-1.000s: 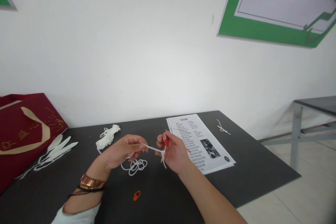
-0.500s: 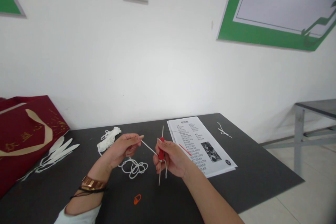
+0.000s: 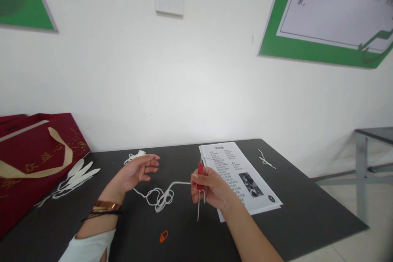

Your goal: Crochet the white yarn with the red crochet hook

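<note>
My right hand (image 3: 209,188) is closed round a red-handled crochet hook (image 3: 200,170) held upright, with a strand of white yarn (image 3: 159,198) running from it to a loose tangle on the black table (image 3: 307,208). My left hand (image 3: 138,170) hovers with fingers apart and holds nothing. It sits in front of a small bundle of white yarn (image 3: 133,156), which it partly hides. A gold bracelet and dark bands are on my left wrist.
A printed sheet (image 3: 245,180) lies to the right of my right hand. An orange stitch marker (image 3: 163,236) rests near the front. A red bag (image 3: 33,159) and white feather-like pieces (image 3: 76,176) are at the left. A small yarn scrap (image 3: 265,159) lies far right.
My left hand has let go of the yarn and opened, drawing back to the left. The strand has gone slack onto the table. My right hand keeps the hook.
</note>
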A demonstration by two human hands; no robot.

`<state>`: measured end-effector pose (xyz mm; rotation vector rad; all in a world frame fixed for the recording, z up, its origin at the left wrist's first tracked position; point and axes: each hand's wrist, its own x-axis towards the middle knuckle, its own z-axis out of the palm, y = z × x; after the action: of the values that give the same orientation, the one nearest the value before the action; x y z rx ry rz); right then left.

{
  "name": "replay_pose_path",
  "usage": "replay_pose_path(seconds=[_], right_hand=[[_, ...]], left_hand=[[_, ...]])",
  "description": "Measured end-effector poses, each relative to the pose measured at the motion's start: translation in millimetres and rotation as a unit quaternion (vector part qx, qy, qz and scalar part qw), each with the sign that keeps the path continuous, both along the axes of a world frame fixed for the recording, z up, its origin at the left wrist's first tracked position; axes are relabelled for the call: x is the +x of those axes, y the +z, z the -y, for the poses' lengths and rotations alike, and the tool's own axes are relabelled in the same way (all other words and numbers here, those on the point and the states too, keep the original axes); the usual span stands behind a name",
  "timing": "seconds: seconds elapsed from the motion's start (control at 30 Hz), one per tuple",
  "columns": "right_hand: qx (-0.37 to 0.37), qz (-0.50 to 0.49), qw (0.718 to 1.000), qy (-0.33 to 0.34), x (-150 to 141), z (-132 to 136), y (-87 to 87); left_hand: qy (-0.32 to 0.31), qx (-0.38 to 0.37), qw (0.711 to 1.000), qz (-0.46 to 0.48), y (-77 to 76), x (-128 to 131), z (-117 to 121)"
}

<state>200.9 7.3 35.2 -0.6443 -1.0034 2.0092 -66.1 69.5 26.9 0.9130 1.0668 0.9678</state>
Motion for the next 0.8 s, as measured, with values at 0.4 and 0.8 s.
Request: replay_pose_path(seconds=[0.4,0.8], right_hand=[[0.021,0.058,0.998,-0.017,-7,2,-1.0],[0.010,0.021,0.999,-0.028,-13,0,-7.8]], left_hand=[[-0.055,-0.007,0.976,0.211,18.6,119,65],[0.049,0.245,0.956,0.151,45.3,101,65]])
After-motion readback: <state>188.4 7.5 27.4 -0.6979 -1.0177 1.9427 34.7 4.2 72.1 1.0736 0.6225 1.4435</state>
